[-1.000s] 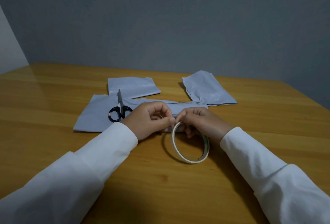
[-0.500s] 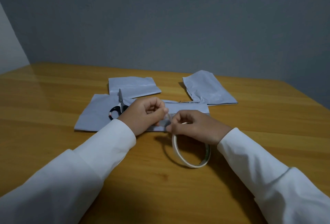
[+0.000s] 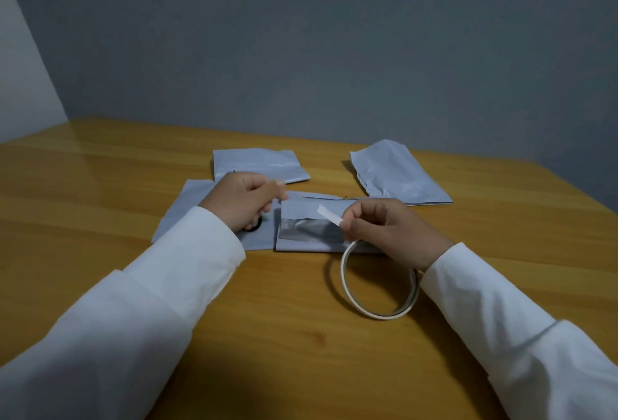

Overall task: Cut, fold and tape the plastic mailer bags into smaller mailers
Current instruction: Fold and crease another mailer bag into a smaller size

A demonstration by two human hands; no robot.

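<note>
My right hand [image 3: 388,232] pinches a short white strip of tape [image 3: 329,215] pulled from the thin tape roll [image 3: 344,274], whose ring hangs below that hand onto the table. The strip's far end is free. Under it lies a folded grey mailer piece [image 3: 301,210] with a dark shiny band along its front. My left hand [image 3: 244,202] hovers to the left with curled fingers, thumb against forefinger, and I see nothing in it. It covers the scissors; only a black handle loop [image 3: 254,227] shows. These rest on a larger flat mailer [image 3: 180,215].
Two more grey mailer pieces lie further back, one at centre left [image 3: 257,165] and one at the right [image 3: 394,175]. The wooden table [image 3: 100,219] ends at a grey wall behind. White sleeves cover both forearms.
My hands have drawn apart. The left hand has let go of the tape end and moved left over the scissors. The right hand has lifted a short strip off the roll.
</note>
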